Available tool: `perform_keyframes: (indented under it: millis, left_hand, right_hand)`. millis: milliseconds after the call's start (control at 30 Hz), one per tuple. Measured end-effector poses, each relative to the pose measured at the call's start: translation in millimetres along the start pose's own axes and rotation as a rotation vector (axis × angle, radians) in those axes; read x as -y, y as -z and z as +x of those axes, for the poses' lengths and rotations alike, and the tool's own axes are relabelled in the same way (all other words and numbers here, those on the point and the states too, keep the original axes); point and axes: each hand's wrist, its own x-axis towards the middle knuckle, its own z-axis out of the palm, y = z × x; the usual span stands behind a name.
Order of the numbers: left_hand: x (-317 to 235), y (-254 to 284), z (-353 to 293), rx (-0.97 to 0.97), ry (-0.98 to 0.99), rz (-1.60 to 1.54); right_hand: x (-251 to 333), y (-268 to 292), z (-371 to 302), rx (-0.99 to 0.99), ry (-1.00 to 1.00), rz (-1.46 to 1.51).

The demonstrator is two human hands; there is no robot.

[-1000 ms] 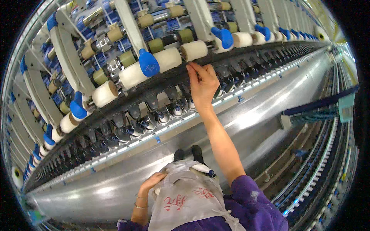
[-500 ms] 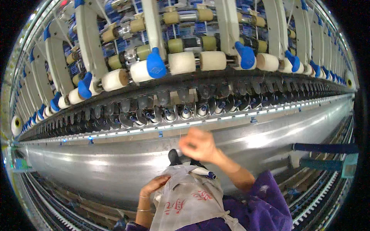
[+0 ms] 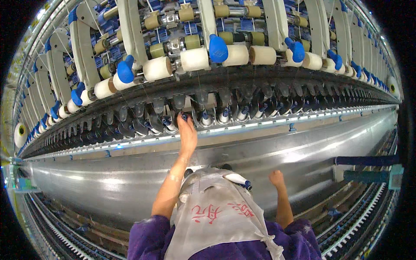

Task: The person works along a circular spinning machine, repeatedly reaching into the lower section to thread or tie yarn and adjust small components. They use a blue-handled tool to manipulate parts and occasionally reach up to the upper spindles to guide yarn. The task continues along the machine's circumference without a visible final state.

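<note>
Bobbin (image 3: 185,117) at the left hand (image 3: 187,135): one, blue-tipped, in the spindle row, between the pale rail (image 3: 236,128) and the black tabs (image 3: 201,96). Fingers (image 3: 181,124) of the left hand: curled about the blue tip; firm grasp or bare touch, cannot tell. Right hand (image 3: 276,177): clenched in a fist, well apart from the spindle row, to the right of the apron (image 3: 212,216); inside of the fist hidden.

Row bobbins (image 3: 206,120): white, blue-tipped; at least four in clear view to the right of the left hand, two to its left; toward both ends, too small for a count. Blue clips (image 3: 292,127) along the rail: at least four.

Above the tabs, white rollers (image 3: 194,59): two between each neighbouring pair of the three nearest blue levers (image 3: 218,48). Pale arms (image 3: 208,17): three for those three levers, one lever at each lower end. Behind the white rollers, green rollers (image 3: 192,42): four nearest.

Apron: one, grey, red-marked. Spare bobbin (image 3: 236,179): one, white with blue end, at the apron's upper right edge. Sleeves (image 3: 147,236): two, purple. Below the rail: shiny grey floor (image 3: 112,177). Far right: two bars (image 3: 366,160), dark blue above green.
</note>
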Motion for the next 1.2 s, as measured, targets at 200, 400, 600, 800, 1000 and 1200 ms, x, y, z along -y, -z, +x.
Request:
perform_keyframes:
  millis: [200,400,600,800,1000,1200]
  left_hand:
    - [-92,86,43,-0.107,-0.416,-0.290]
    - [-105,163,6,0.618,0.410,-1.392]
    - [-36,164,-19,0.693,0.760,-1.757]
    - [-18,176,-36,0.392,0.390,-1.042]
    - [-35,154,-41,0.130,0.531,-1.004]
    - [-37,147,-44,0.277,0.691,-1.348]
  right_hand:
    - [153,40,-19,0.018,0.325,0.432]
    - [300,81,-36,0.494,0.419,0.785]
    - [400,109,-64,0.728,0.849,0.998]
    - [432,130,-80,0.455,0.990,0.649]
    - [425,147,-83,0.466,0.910,0.936]
    - [415,150,-101,0.354,0.983,0.466]
